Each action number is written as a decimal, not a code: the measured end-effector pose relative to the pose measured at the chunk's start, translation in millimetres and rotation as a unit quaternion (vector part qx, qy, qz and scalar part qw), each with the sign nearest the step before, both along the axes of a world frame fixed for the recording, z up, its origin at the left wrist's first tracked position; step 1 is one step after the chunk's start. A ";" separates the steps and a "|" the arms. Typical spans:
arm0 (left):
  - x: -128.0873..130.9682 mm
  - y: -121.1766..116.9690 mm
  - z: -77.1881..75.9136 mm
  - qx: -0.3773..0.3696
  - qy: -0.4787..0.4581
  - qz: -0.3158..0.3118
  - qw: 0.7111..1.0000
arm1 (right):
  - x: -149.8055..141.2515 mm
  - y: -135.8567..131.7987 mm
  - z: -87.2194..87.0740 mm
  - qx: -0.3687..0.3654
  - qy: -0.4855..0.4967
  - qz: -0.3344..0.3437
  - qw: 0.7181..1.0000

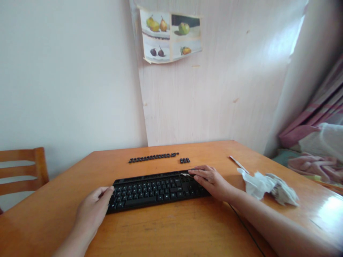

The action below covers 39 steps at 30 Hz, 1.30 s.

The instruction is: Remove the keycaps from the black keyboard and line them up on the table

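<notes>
Left hand (pixel 93 207) grips the long black plastic keyboard's (pixel 150 191) end; right fingers (pixel 205 175) pinch a small white wad (pixel 185 175) over its keys.

On the left stands a wooden chair (pixel 20 173) with a slatted back, near a plain pale wall (pixel 66 78). Beyond the table's far edge rises a light wood-grain panel (pixel 187 107). Taped high on it, a paper sheet (pixel 170 37) shows four fruit pictures: pears, a round green fruit, two dark fruits and an orange-yellow one. At right hangs a pink striped curtain (pixel 316 100), with a rumpled pink cloth (pixel 311 165) below.
</notes>
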<state>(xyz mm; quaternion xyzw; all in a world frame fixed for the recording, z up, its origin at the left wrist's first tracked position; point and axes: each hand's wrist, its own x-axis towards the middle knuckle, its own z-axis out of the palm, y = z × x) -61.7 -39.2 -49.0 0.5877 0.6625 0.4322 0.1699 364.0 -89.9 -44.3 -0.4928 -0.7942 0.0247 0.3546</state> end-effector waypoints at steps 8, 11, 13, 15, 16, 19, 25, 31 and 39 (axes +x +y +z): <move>-0.3 0.9 -0.2 -0.016 0.008 0.006 1.000 | -4.4 -5.6 6.0 -0.025 0.024 0.030 0.999; -0.3 0.4 -0.6 -0.018 0.003 0.002 1.000 | -4.2 -5.7 6.1 -0.028 0.022 0.031 0.999; 0.0 -0.5 -0.3 -0.019 0.004 0.000 1.000 | -3.6 -6.1 8.1 -0.022 0.035 0.022 0.999; 0.4 -1.3 0.2 -0.016 0.006 -0.001 1.000 | -3.1 -6.9 10.6 -0.014 0.040 0.009 0.999; 0.5 -1.5 0.4 -0.014 0.008 0.000 1.000 | -2.9 -7.3 11.5 -0.011 0.038 0.003 0.999; 1.0 -1.4 0.7 -0.009 0.009 0.001 1.000 | -2.6 -7.7 12.2 -0.012 0.020 -0.004 1.000; 0.9 -1.6 1.5 -0.004 0.015 0.007 1.000 | 0.9 -5.1 12.3 0.010 0.028 -0.029 0.999; 2.0 -3.2 4.0 -0.007 0.012 0.008 1.000 | 3.2 -2.9 12.0 0.011 0.024 -0.047 0.999; 1.5 -1.6 2.1 -0.013 0.005 0.005 1.000 | 1.3 -3.2 11.7 0.010 0.025 -0.050 0.998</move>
